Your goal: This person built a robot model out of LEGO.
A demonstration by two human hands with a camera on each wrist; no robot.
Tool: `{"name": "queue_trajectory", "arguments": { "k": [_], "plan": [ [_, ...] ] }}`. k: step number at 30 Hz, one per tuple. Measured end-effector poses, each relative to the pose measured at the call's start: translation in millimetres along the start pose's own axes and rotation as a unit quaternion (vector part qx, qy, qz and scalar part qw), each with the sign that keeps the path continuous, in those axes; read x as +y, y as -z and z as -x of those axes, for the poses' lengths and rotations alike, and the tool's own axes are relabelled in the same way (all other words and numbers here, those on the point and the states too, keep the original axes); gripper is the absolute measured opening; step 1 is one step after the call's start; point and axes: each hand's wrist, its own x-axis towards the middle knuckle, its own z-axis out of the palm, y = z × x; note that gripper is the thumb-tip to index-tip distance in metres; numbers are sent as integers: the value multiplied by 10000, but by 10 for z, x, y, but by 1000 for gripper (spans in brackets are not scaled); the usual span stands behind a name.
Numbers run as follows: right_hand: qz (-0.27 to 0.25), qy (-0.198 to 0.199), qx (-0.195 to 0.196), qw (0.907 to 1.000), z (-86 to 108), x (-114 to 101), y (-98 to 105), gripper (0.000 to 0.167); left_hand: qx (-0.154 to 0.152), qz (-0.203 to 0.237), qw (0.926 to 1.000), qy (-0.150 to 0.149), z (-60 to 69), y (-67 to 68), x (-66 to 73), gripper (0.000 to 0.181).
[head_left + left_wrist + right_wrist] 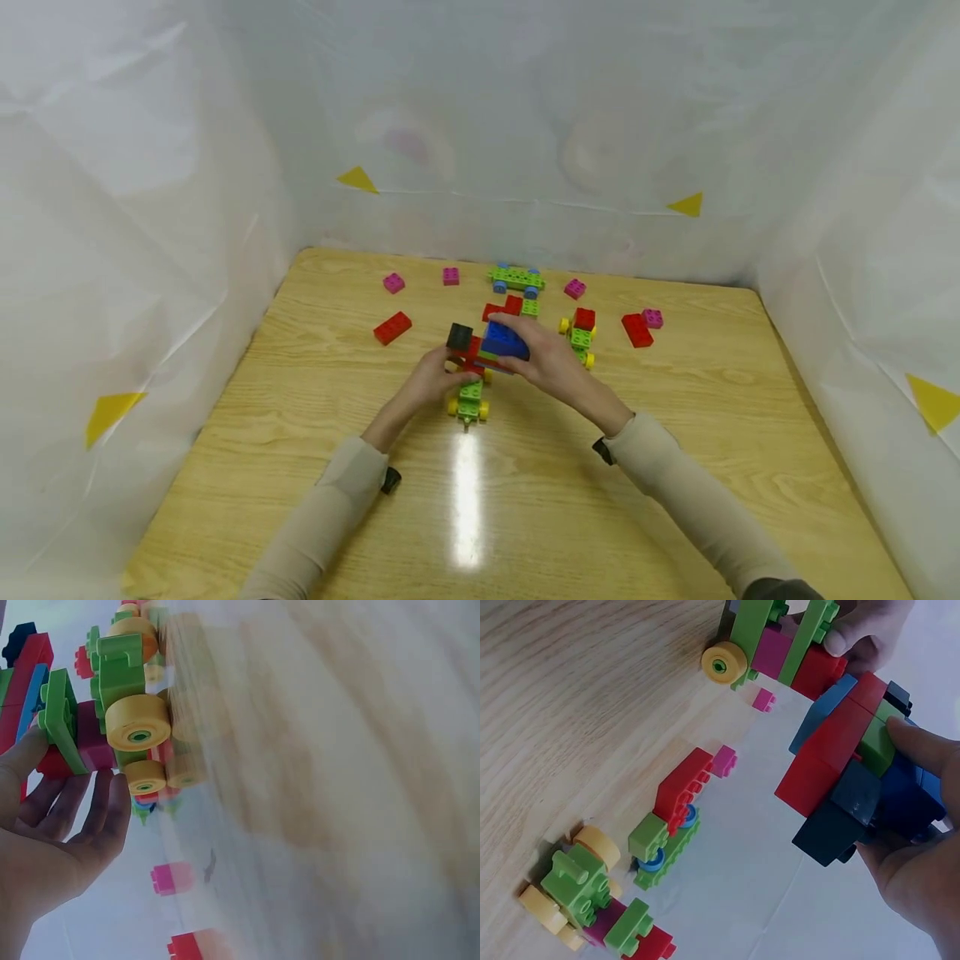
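Observation:
My right hand (pixel 557 360) grips a block assembly by its blue brick (pixel 505 340). This piece also has long red bricks (pixel 821 761), a green brick (pixel 878 742) and black bricks (pixel 460 337) at its ends. Below it stands a green toy car (pixel 469 405) with yellow wheels (pixel 139 724), carrying a stack of purple, green and red bricks. My left hand (pixel 430 382) holds that stack, its thumb on one side and fingers on the other. The held assembly is right over the stack's red top brick (pixel 817 673); whether they touch is hard to tell.
A second yellow-wheeled car (pixel 580 340) stands to the right. Behind is a green car base (pixel 517 277) with blue wheels. Loose red bricks (pixel 393 328) and several pink bricks (pixel 451 276) lie around the wooden table (pixel 600 517). White sheeting (pixel 525 125) encloses the back and sides.

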Motion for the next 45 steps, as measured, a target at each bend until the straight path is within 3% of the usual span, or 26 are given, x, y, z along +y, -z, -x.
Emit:
{"name": "queue_trajectory", "arguments": {
  "k": [4,16,24,34,41,45],
  "plan": [
    [60,186,30,9998,-22,-8,-11,66,-107,427,9990,106,5,-7,-4,45],
    [191,479,-8,9987,-89,-37,-27,63,-195,1267,9917,-100,-12,3,-123,48],
    [121,466,-16,9988,-52,-38,48,63,-190,1150,9932,-14,-38,-9,-154,50],
    [508,533,-293,9969,33,2,96,69,-153,929,9955,108,-36,17,-116,45],
    [749,761,-423,9934,8,-8,98,71,-159,1003,9948,110,-46,8,-128,42],
    [807,695,-638,9923,-29,-52,137,66,-151,1145,9933,29,-49,7,-145,41]
  ]
}}
